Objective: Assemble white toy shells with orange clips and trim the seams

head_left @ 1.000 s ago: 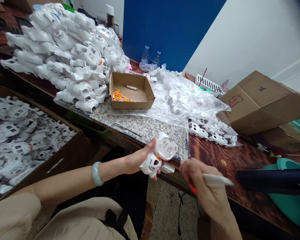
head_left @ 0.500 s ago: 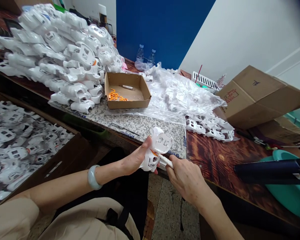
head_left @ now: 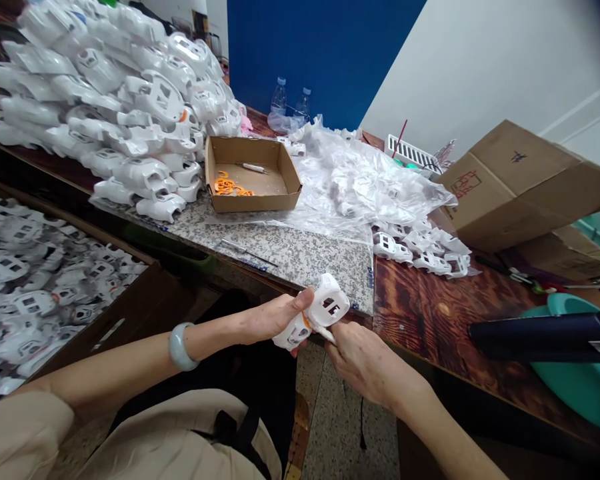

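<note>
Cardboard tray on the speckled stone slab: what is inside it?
The cardboard tray holds orange curled strips and a slim tool; its front wall hides the floor behind it.

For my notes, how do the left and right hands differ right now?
The left hand wears a pale green bangle and wraps around a white plastic shell; the right hand has a bare wrist and pinches a slim white tool against that shell. Both are ungloved and meet at the shell.
</note>
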{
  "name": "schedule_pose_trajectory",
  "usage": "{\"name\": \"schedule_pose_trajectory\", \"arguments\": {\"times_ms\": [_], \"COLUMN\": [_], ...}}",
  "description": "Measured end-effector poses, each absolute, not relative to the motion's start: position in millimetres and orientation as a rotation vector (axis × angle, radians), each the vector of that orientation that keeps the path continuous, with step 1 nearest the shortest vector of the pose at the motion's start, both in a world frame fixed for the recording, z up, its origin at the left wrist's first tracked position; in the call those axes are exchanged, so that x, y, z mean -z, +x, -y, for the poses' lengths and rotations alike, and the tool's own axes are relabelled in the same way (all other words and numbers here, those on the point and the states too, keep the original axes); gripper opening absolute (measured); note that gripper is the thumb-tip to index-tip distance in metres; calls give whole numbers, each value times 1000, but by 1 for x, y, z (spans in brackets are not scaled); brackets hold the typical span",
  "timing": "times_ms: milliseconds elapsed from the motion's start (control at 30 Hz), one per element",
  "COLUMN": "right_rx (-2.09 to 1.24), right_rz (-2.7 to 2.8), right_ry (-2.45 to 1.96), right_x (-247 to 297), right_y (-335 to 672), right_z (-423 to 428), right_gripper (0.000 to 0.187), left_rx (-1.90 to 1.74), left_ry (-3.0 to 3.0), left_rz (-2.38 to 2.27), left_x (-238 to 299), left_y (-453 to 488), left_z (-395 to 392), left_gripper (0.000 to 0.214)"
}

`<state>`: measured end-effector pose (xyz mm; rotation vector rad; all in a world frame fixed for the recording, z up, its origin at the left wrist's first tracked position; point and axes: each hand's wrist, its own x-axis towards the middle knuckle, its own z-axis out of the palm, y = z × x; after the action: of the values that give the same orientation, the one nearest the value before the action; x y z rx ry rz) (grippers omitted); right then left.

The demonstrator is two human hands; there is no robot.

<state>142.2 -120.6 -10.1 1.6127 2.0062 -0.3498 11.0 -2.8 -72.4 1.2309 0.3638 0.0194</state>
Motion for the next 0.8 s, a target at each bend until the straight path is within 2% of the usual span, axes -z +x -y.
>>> {"name": "schedule_pose_trajectory", "arguments": {"times_ms": [200, 433, 633, 800], "right_rx": [566, 711, 538, 566], "right_rz": [-2119, -2058, -1785, -1655], "right_ry": [1951, 2033, 2186, 2261], "right_x": [31, 34, 33, 32], "right_y": [154, 156, 141, 132], "right_z": [122, 121, 122, 121], "right_gripper": [18, 17, 20, 24], "left_rx": [34, 78, -45, -83], "left_ry": [1175, 1103, 1173, 1269], "left_rz": [-338, -290, -435, -506], "left_x": [78, 86, 87, 84], "left_y": [12, 16, 20, 20], "left_z": [1, -1, 5, 11], "left_gripper": [82, 83, 84, 85]}}
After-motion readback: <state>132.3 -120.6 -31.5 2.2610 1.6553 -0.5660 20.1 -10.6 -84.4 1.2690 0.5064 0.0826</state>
